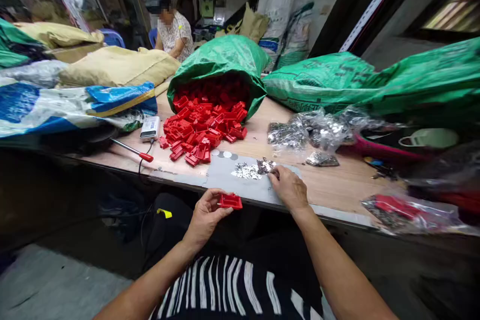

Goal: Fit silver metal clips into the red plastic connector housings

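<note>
Red cases (202,125) lie in a loose pile on the long wooden surface (337,187), at the mouth of a big green sack (225,52) tipped towards the person. Next in size, to the right of the pile, come clear plastic bags (288,135) holding small contents too blurred to name. A grey sheet (225,180) covers the near edge, directly in front of the person. To the left of the pile lies a screwdriver (146,157) with a red handle.

One red case (230,201) is in the left hand (205,215), by the near edge of the surface, its hollow side showing. The left fingers are narrowed on one end of it, thumb against fingertips. The right hand (290,187) reaches down to the sheet, fingers drawn close together at the edge of a small heap of shiny metal pieces (247,171); whether they pinch one, I cannot tell.

The step in hand looks like picking out a metal piece while the case is held ready. I judge that the next move calls for a fine fingertip pinch on a single flat piece, with the left hand steady and the case's hollow kept facing up.
</note>
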A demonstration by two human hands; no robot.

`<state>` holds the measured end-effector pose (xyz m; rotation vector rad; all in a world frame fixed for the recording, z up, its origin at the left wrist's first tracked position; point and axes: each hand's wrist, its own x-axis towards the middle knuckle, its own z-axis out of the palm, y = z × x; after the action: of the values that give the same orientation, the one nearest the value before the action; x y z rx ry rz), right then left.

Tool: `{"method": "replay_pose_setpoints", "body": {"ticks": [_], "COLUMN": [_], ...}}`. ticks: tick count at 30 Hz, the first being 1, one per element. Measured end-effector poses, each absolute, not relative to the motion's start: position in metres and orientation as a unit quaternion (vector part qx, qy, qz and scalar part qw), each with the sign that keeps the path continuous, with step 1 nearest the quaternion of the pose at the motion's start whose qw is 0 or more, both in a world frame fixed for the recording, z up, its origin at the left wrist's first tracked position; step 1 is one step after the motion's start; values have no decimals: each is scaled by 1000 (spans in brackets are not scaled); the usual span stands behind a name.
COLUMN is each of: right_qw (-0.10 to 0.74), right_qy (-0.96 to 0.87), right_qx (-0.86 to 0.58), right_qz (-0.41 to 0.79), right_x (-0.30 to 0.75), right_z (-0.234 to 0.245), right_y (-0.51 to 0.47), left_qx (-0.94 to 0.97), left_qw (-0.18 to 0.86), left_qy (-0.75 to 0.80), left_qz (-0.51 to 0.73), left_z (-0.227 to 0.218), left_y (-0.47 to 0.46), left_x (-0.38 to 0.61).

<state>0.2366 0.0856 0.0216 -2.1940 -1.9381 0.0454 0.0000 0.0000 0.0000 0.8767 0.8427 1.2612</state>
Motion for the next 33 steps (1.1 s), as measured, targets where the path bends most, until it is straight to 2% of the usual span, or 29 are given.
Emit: {"method": "replay_pose_setpoints", "body": {"ticks": [6, 15, 27, 33], "right_qw": [103, 167, 194, 173], "right_qy": [-665, -695, -699, -683], "right_qx": [-739, -681, -676, -703], "right_qz": [25, 158, 126, 103], "right_x": [239, 256, 253, 252], "right_z": [25, 28, 18, 17], "right_y": [85, 77, 71, 71], "left_qx": [412, 411, 417, 418], "left_qw": [613, 612, 622, 623], "left_qy": [383, 392, 398, 403], "left_qz": [555, 550, 529, 524], "left_z": [2, 3, 2, 2], "left_y": [0, -2, -2, -3], "left_x": [3, 3, 6, 6]}}
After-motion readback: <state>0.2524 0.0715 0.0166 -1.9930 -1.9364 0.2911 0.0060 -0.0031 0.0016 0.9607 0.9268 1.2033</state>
